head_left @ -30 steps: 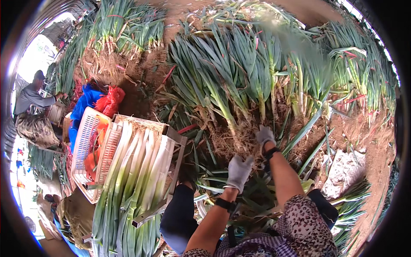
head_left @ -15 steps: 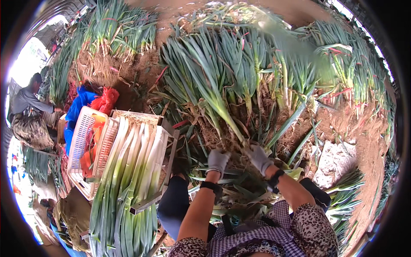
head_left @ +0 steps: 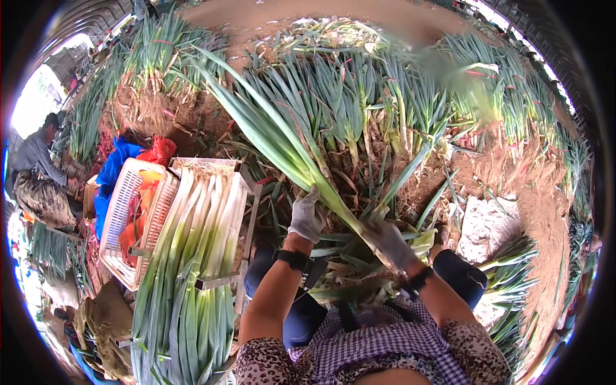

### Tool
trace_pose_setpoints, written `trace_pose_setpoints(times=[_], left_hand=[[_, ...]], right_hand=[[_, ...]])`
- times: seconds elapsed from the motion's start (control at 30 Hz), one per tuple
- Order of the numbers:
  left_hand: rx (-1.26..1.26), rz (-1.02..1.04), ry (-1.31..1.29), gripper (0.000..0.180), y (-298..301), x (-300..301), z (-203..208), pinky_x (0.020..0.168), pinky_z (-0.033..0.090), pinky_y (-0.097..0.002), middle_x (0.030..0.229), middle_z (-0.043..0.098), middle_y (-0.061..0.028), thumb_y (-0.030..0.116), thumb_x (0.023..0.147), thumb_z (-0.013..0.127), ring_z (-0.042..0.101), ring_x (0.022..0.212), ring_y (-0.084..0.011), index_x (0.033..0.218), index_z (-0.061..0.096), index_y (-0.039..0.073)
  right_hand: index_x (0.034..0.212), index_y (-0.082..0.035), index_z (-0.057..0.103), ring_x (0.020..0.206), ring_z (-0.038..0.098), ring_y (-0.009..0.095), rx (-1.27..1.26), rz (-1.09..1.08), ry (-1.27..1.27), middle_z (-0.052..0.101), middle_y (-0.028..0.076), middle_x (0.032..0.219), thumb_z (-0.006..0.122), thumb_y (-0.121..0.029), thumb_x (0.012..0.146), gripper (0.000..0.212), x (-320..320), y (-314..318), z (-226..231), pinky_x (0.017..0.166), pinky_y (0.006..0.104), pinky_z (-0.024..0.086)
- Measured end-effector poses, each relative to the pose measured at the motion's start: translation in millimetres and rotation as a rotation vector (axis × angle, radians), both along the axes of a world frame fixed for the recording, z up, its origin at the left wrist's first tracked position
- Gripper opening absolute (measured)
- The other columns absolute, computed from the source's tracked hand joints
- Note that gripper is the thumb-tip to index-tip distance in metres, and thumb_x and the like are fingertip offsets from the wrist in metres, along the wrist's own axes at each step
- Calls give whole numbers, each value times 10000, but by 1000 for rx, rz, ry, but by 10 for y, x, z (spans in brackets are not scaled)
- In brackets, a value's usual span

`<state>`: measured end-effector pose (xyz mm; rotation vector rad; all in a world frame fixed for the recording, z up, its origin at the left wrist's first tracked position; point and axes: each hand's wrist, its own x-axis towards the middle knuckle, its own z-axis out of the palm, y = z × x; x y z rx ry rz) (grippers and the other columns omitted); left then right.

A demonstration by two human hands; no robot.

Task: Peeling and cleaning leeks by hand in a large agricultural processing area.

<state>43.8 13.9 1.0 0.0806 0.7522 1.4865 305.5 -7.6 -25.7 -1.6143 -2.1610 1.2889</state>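
A long leek (head_left: pixel 332 200) slants across my front, its green leaves fanning up to the left and its root end down to the right. My right hand (head_left: pixel 389 244), in a whitish glove and slightly blurred, grips the leek near its lower pale end. The gloved left hand (head_left: pixel 307 217) is closed against the stalk higher up, where the leaves begin to spread; its fingertips are partly hidden. Beyond the hands stands a dense row of leeks (head_left: pixel 350 109) with soil on their roots. Loose leaves lie beneath my hands, between my knees.
On my left, trimmed leeks (head_left: pixel 192 237) lie in a wooden rack (head_left: pixel 250 221), beside a white plastic crate (head_left: pixel 122 221) with red and orange netting. A white sack (head_left: pixel 489 228) lies at right, near more leeks (head_left: pixel 513 282). Another person (head_left: pixel 40 157) sits at far left.
The leek has been lifted from the heap and drawn toward me, its leaves swinging left. My left hand has moved up and left along the stalk; the right hand has come slightly nearer.
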Motion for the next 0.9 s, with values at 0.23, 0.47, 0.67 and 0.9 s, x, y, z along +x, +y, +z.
trace_pose_setpoints(times=[0.23, 0.47, 0.67, 0.9], left_hand=[[197, 60, 190, 188, -257, -321, 218, 691, 553, -340, 962, 693, -27, 147, 961, 644, 671, 820, -175, 1135, 637, 75], [137, 92, 384, 251, -347, -117, 217, 697, 526, -300, 976, 701, -11, 80, 894, 730, 661, 801, -150, 1135, 672, 44], [145, 173, 219, 161, -316, -270, 522, 649, 527, -310, 872, 684, -25, 83, 908, 713, 657, 732, -158, 1058, 667, 49], [174, 70, 442, 118, -388, -202, 426, 610, 500, -308, 844, 677, -39, 156, 959, 646, 629, 685, -150, 981, 689, 49]], right_hand=[[1146, -68, 684, 966, 671, 226, 145, -64, 547, 717, 87, 966, 592, -59, 896, 266, -1291, 244, 411, 894, 346, 521], [1046, -84, 721, 882, 689, 290, 20, -160, 534, 722, 126, 973, 559, -21, 861, 254, -918, -65, -279, 800, 364, 543], [1056, -33, 708, 867, 696, 326, 118, 19, -560, 727, 145, 969, 609, -274, 886, 311, 222, -713, -848, 779, 414, 549], [1309, -74, 579, 930, 691, 301, 799, 113, -28, 714, 149, 1064, 691, -325, 916, 480, -696, -9, 361, 840, 371, 546]])
